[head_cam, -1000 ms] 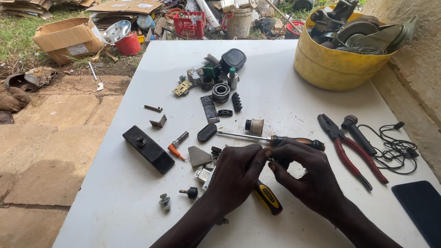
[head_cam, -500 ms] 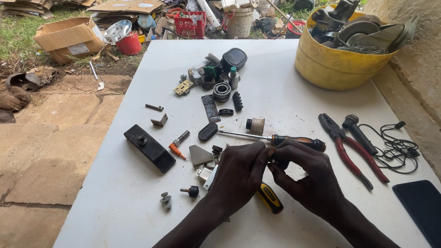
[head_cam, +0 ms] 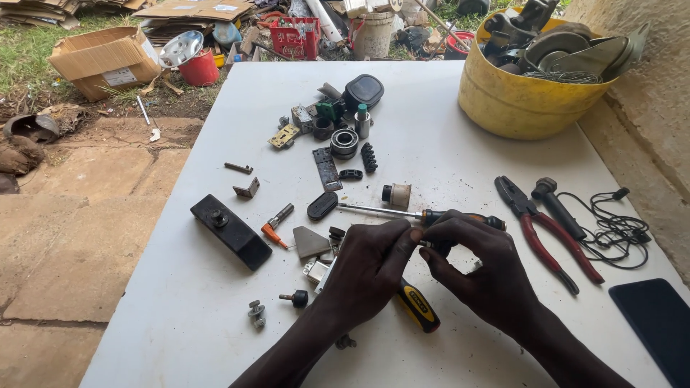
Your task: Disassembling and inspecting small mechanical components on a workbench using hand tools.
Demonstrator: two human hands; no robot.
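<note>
My left hand (head_cam: 366, 266) and my right hand (head_cam: 481, 269) meet over the near middle of the white table (head_cam: 431, 108), fingertips pinched together on a small dark part (head_cam: 430, 243) that is mostly hidden. Under my left hand lies a yellow-and-black screwdriver (head_cam: 419, 307). Just beyond my knuckles a second screwdriver (head_cam: 402, 212) with a long metal shaft and an orange-black handle lies across the table. A grey triangular piece (head_cam: 310, 244) and small metal bits sit beside my left hand.
A black rectangular block (head_cam: 231, 231), a small orange tool (head_cam: 273, 226), bolts (head_cam: 256, 313) and a cluster of bearings and parts (head_cam: 343, 129) lie left and far. Red pliers (head_cam: 546, 233), a black cable (head_cam: 611, 226), a dark phone (head_cam: 655, 323) and a yellow tub (head_cam: 521, 100) of scrap stand right.
Both hands have stayed in place, fingers shifting only slightly on the small part. Nothing on the table has moved.
</note>
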